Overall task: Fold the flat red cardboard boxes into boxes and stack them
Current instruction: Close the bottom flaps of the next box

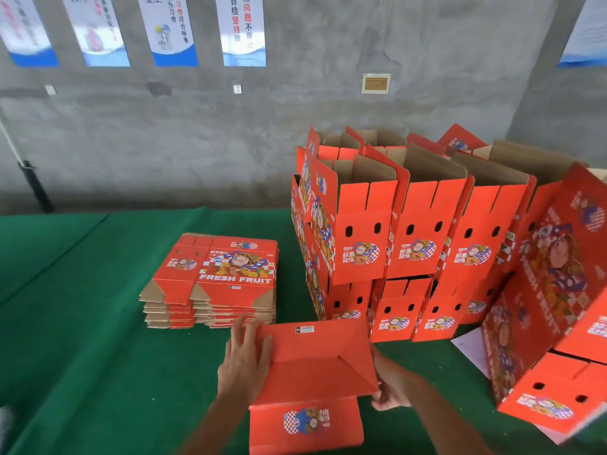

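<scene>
Both hands on the red box — left hand flat, right hand gripping (edge).

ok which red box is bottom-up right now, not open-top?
The box in the hands, at the front of the green table: its closed bottom flaps face up. The stacked boxes behind stand open-topped.

Packing workshop: bare concrete wall, work-rule posters, stacked fruit cartons.

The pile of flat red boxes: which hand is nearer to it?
Left. The left hand lies just below the pile of flat red boxes; the right hand is farther right.
</scene>
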Motion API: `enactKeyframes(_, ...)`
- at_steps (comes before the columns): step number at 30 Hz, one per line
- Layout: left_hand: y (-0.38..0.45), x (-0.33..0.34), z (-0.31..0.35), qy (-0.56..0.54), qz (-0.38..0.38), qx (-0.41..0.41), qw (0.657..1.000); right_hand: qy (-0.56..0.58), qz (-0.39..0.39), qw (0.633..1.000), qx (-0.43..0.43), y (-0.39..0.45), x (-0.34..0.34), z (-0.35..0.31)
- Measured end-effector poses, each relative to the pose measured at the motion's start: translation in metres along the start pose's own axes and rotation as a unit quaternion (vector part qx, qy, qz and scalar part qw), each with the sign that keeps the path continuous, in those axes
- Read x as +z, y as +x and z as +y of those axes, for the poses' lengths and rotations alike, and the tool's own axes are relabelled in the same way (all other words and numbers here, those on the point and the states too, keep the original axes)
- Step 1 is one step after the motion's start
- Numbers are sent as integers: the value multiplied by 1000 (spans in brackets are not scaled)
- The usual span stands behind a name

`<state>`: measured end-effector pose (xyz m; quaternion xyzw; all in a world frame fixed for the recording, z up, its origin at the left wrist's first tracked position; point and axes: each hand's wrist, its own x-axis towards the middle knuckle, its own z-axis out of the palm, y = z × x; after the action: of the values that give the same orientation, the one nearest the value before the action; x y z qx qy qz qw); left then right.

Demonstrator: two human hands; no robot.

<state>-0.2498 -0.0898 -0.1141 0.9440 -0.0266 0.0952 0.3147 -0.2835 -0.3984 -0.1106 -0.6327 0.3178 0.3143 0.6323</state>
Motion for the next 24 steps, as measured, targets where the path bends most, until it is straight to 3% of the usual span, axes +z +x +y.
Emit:
enactKeyframes(3,-13,-7,-17,-32,18,-23,999,-53,-21,998,-39,9,15,1)
enactKeyframes(7,-21,-23,-33,-158,76,-95,980,-134,-9,985,-110,7,30,-9)
enactKeyframes(11,-25,-47,-46,-229,117,-160,953,-170,-103,970,-141,-7,45,-15)
enactKeyframes(14,-25,-69,-55,-263,125,-164,943,-141,-147,959,-199,-25,50,-26)
enactKeyframes(16,-26,-85,-70,-248,106,-147,952,-149,-134,942,-268,-41,56,-35)
enactKeyframes(20,-36,-90,-88,-195,-9,-122,973,-292,-95,874,-378,-84,88,-47)
enactKeyframes(22,-45,-81,-67,-237,-64,-116,962,-444,-36,793,-415,-96,112,-40)
enactKeyframes(24,-49,-63,-51,-293,-65,-139,944,-533,44,719,-444,-94,139,-12)
